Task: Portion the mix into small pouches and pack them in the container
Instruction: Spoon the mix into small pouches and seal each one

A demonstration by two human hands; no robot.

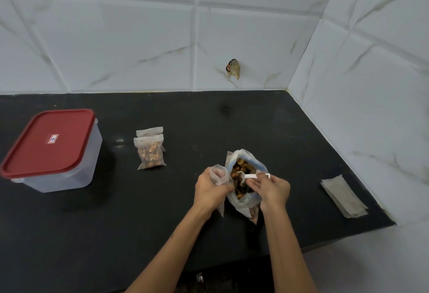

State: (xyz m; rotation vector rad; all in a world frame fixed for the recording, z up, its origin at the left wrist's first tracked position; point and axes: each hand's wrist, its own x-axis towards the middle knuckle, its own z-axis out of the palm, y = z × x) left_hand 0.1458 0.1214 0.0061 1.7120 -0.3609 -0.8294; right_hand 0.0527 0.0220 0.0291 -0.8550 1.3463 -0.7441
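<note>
A big clear bag of brown mix [245, 202] stands open on the black counter. My left hand [210, 190] grips a small empty pouch [219, 174] upright, its mouth open, right beside the bag. My right hand [272, 189] pinches the handle of a white plastic spoon [251, 176] whose bowl dips into the mix. Two filled pouches [150, 151] lie stacked further left. The clear container with a red lid [50, 141] stands shut at the far left.
A stack of flat empty pouches [343, 196] lies at the right, near the counter's edge and the tiled side wall. The tiled back wall closes off the counter behind. The counter's front edge runs just below my forearms.
</note>
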